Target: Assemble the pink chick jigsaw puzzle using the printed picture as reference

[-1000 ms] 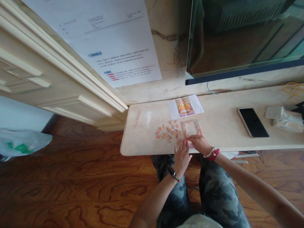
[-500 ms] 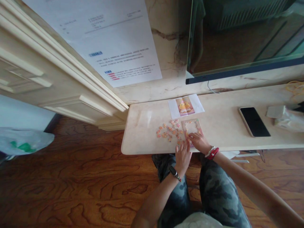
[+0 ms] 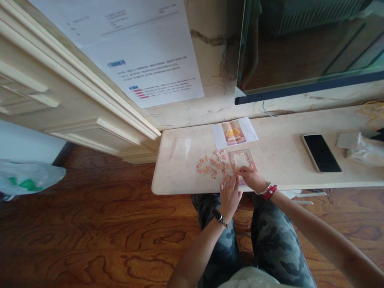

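Note:
A partly assembled jigsaw puzzle (image 3: 254,165) lies near the table's front edge, its border joined around a pale middle. Over its lower part my right hand (image 3: 251,179) is closed in a pinch at the inner left side, on what looks like a puzzle piece, mostly hidden by the fingers. My left hand (image 3: 229,197) rests at the table edge by the puzzle's lower left corner, its fingers stretched out. Loose puzzle pieces (image 3: 213,161) are scattered to the left. Behind the puzzle lies a printed sheet (image 3: 235,133) with a picture of yellow figures.
On the pale table (image 3: 177,160), a phone (image 3: 321,153) lies to the right, with a clear plastic packet (image 3: 367,150) beyond it. A screen (image 3: 309,52) stands above the back edge. A text sheet (image 3: 150,52) hangs on the wall. A cabinet (image 3: 99,136) borders the left.
The view has shifted slightly. Both hands stay at the lower left of the puzzle, with only small finger movements. No piece has clearly changed place.

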`<state>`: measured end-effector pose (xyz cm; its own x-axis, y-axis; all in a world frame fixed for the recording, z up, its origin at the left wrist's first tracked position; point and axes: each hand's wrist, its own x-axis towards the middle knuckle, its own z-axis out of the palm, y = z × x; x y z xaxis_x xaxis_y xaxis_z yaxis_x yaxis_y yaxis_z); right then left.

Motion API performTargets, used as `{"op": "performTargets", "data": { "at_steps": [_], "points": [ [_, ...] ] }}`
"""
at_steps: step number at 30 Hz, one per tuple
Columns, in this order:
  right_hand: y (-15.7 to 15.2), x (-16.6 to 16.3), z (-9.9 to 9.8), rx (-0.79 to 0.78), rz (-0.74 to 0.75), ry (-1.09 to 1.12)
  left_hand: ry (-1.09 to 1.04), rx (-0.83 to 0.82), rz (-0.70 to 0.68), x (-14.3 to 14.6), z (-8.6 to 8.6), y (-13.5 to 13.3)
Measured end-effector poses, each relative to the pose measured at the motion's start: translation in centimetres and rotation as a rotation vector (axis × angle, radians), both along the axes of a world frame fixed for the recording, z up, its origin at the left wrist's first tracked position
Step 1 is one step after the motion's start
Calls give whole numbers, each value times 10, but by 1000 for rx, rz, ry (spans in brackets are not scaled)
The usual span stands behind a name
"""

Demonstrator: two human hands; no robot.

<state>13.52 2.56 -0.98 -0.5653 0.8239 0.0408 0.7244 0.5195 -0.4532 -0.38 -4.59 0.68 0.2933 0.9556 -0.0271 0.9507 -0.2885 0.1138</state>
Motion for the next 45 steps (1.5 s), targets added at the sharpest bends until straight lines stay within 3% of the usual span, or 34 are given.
{"op": "performTargets", "data": {
  "at_steps": [8, 17, 21, 28, 36, 45],
  "points": [
    [-24, 1, 10, 190, 31, -162, 6, 6, -5, -4, 2, 0],
    [-29, -4, 20, 142, -21, -241, -35, 22, -52, -8, 4, -3],
    [-35, 3, 12, 157, -64, -182, 6, 14, -37, -6, 3, -9],
    [-59, 22, -4, 220, -286, -133, 37, -20, -17, -3, 0, -19],
    [-68, 22, -8, 258, -318, -119, 39, -19, -28, 1, 2, -20],
    [-74, 26, -14, 305, -327, -50, -2, 74, 114, -10, 4, -25]
  ]
}}
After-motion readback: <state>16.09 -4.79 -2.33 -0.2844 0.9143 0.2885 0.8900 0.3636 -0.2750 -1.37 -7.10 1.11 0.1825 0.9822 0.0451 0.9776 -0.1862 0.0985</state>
